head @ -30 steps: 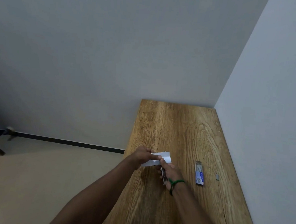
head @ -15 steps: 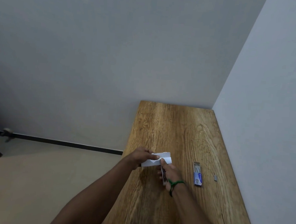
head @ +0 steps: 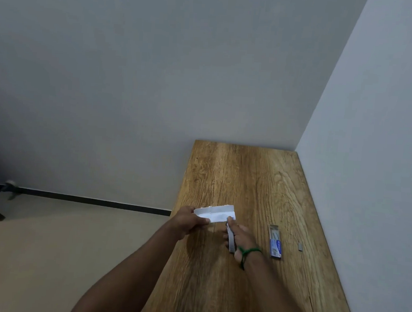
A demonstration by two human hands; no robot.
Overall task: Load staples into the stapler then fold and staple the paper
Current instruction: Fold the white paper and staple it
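Observation:
A small folded white paper is held just above the wooden table. My left hand pinches its left end between thumb and fingers. My right hand, with a green thread at the wrist, grips a slim grey stapler whose front end meets the paper's right lower edge. The stapler's jaw is mostly hidden by my fingers and the paper.
A blue box of staples lies open on the table to the right of my right hand. A small grey strip of staples lies farther right, near the wall. The table's left edge drops to a beige floor.
The paper and both hands stay together at the same spot on the table. The view has shifted slightly; no clear movement of the stapler shows.

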